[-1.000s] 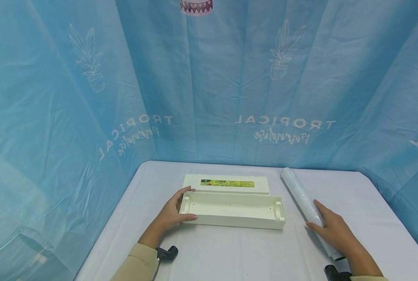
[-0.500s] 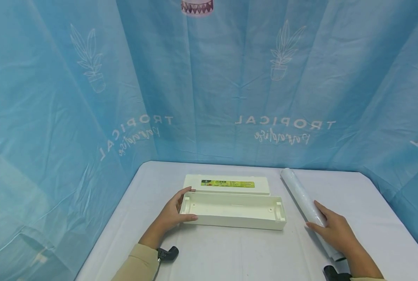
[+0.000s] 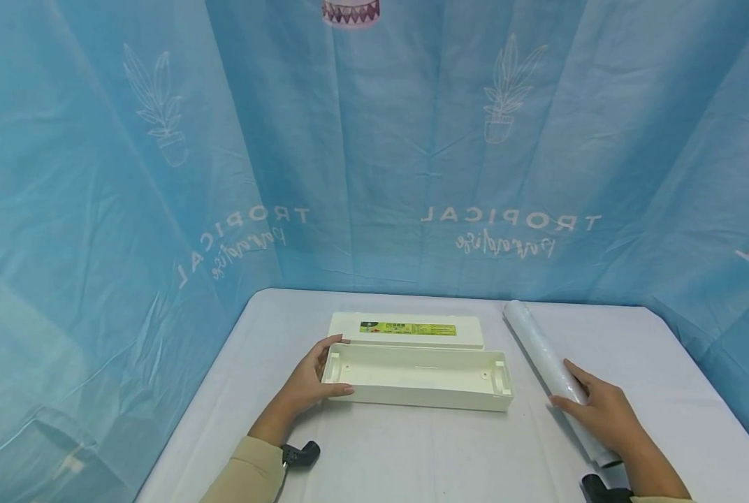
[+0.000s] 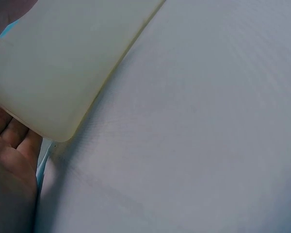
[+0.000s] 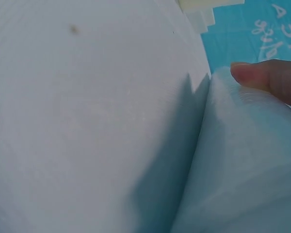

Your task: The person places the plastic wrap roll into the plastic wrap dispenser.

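Beside the open cream plastic dispenser box (image 3: 417, 377), we grip its end with our left hand (image 3: 308, 383); our right hand (image 3: 604, 412) curls over the clear film roll (image 3: 541, 353). Pickup stage; lifting it level comes next, we judge.

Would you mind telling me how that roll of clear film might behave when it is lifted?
The roll of film is a long cylinder lying flat, so it likely rolls if nudged sideways. Its glossy wrap looks slippery, though the right hand resting over it should steady it.

A cream box (image 3: 417, 377) is lying open on the table, lid (image 3: 406, 329) folded back. A clear film roll (image 3: 541, 349) is lying slantwise just right of it.
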A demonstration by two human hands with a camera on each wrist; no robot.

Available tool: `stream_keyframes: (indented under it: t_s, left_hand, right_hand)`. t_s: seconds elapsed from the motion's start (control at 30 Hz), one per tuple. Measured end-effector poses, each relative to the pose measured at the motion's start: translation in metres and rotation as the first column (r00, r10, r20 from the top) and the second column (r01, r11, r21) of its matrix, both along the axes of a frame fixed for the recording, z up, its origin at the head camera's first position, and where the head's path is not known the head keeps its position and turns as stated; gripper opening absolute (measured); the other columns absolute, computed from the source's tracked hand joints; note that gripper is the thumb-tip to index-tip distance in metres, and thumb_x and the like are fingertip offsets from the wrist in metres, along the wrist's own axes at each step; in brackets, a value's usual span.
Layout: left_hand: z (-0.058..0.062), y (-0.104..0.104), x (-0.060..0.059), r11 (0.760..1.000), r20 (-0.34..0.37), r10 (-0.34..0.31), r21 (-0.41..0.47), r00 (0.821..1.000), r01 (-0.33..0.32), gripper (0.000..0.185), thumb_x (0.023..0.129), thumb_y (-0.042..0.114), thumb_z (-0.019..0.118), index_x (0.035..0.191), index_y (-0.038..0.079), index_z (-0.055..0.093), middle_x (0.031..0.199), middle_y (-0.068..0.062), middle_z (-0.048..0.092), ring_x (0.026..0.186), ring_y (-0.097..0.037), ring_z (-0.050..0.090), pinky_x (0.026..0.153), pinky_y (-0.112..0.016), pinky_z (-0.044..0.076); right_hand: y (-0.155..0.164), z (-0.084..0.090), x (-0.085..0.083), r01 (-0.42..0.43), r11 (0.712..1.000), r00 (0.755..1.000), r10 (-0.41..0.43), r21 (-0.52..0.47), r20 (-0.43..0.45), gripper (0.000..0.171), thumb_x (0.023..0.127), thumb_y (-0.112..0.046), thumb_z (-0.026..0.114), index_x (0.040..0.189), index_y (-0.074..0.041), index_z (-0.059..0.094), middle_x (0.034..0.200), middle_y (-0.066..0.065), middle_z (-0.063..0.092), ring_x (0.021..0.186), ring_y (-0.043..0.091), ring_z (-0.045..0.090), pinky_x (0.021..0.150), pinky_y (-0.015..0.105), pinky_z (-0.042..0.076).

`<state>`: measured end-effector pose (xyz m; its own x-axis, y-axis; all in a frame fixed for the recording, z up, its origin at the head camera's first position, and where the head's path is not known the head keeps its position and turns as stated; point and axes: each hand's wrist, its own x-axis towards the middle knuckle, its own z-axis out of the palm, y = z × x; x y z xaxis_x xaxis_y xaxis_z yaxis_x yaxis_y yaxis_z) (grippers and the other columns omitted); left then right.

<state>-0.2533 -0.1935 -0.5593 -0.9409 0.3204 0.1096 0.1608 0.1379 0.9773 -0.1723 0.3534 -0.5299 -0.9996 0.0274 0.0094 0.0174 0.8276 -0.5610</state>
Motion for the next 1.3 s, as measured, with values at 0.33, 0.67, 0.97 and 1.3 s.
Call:
stream_keyframes:
  t_s: [0.33, 0.67, 0.97, 1.3]
  left_hand:
    - [-0.001, -0.001, -0.002, 1.000, 0.015, -0.001, -0.003, 1.000, 0.001, 0.113, 0.069, 0.003, 0.100, 0.162, 0.011, 0.035, 0.161, -0.009, 0.043, 0.138, -0.033, 0.051, 0.105, -0.032, 0.050]
    - [-0.001, -0.001, -0.003, 0.998, 0.021, -0.028, 0.051, 0.999, 0.027, 0.112, 0.070, -0.003, 0.097, 0.162, 0.007, 0.034, 0.161, -0.012, 0.041, 0.143, -0.035, 0.046, 0.107, -0.031, 0.048]
    - [0.000, 0.000, -0.003, 0.998, 0.017, -0.026, 0.049, 1.000, 0.025, 0.111, 0.069, -0.002, 0.097, 0.161, 0.006, 0.035, 0.161, -0.014, 0.042, 0.142, -0.036, 0.047, 0.107, -0.031, 0.048]
    - [0.000, 0.000, -0.002, 0.999, 0.022, -0.012, 0.030, 1.000, 0.012, 0.112, 0.069, 0.000, 0.098, 0.161, 0.007, 0.035, 0.160, -0.010, 0.043, 0.142, -0.034, 0.047, 0.107, -0.030, 0.048]
  right_hand:
    - [-0.002, 0.005, 0.003, -0.029, 0.999, 0.999, 0.029, -0.018, -0.044, 0.094, 0.093, -0.045, 0.082, 0.157, 0.008, 0.038, 0.148, 0.040, 0.045, 0.118, 0.057, 0.059, 0.084, 0.068, 0.056]
    - [-0.003, 0.013, 0.002, -0.029, 0.999, 0.999, 0.027, -0.040, -0.046, 0.094, 0.093, -0.044, 0.082, 0.157, 0.008, 0.038, 0.146, 0.040, 0.047, 0.114, 0.055, 0.062, 0.081, 0.067, 0.057]
    - [0.001, 0.016, 0.002, -0.031, 0.999, 0.999, 0.029, -0.044, -0.044, 0.093, 0.093, -0.044, 0.082, 0.157, 0.008, 0.039, 0.145, 0.040, 0.048, 0.110, 0.052, 0.064, 0.075, 0.062, 0.060]
    - [0.002, 0.020, 0.004, -0.033, 0.998, 0.999, 0.031, -0.060, -0.035, 0.092, 0.093, -0.044, 0.082, 0.156, 0.009, 0.040, 0.144, 0.042, 0.049, 0.111, 0.052, 0.064, 0.075, 0.061, 0.060]
